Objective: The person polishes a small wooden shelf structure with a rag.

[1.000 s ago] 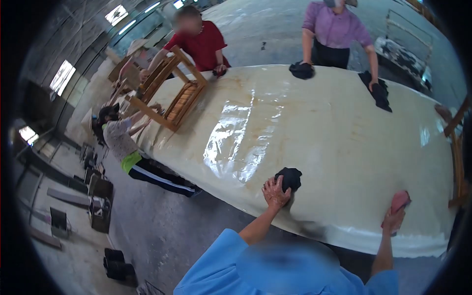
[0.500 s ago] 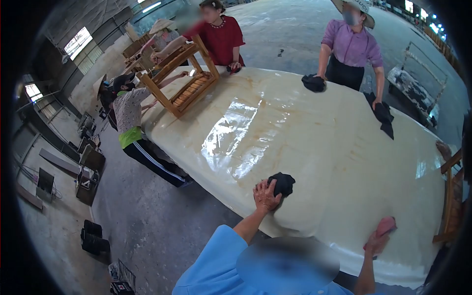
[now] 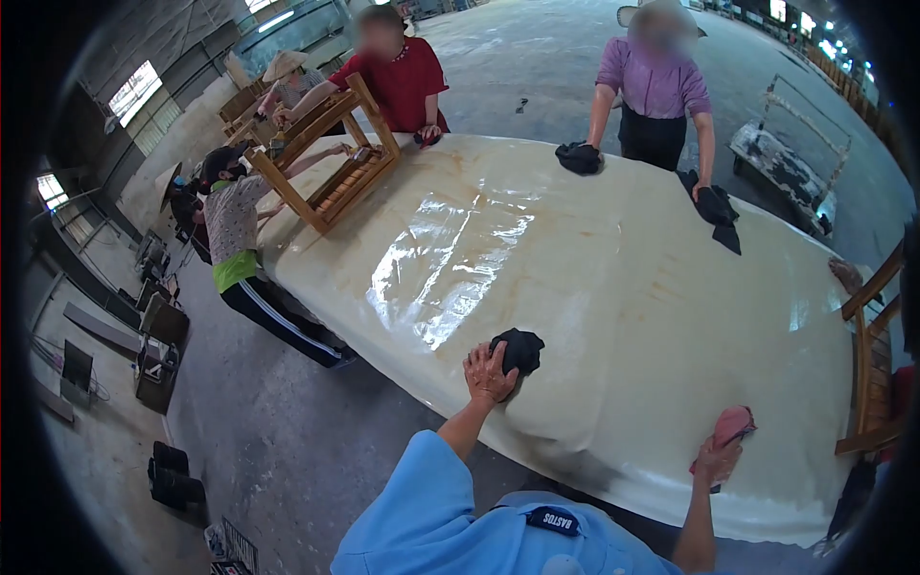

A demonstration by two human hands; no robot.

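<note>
My left hand (image 3: 490, 373) rests on the near part of a large table covered in shiny cream plastic sheeting (image 3: 613, 316). Its fingers curl onto a bunched black cloth (image 3: 521, 353), which lies against the sheet. Further right, close to the near edge, my right hand (image 3: 713, 464) grips a pink cloth (image 3: 736, 425). Part of that cloth sticks out beyond the fingers, and a bit shows beneath the hand. Both hands press their cloths on the sheet, well apart from each other.
A slatted wooden furniture frame (image 3: 326, 158) stands on the far left, handled by co-workers. Across the table, a person in purple (image 3: 654, 91) holds two dark cloths. A person in red (image 3: 398, 86) stands beside the frame. Another wooden piece (image 3: 874, 355) is at the right edge.
The whole view has shifted, so most things appear further left. Both my hands keep hold of their cloths at about the same places on the sheet.
</note>
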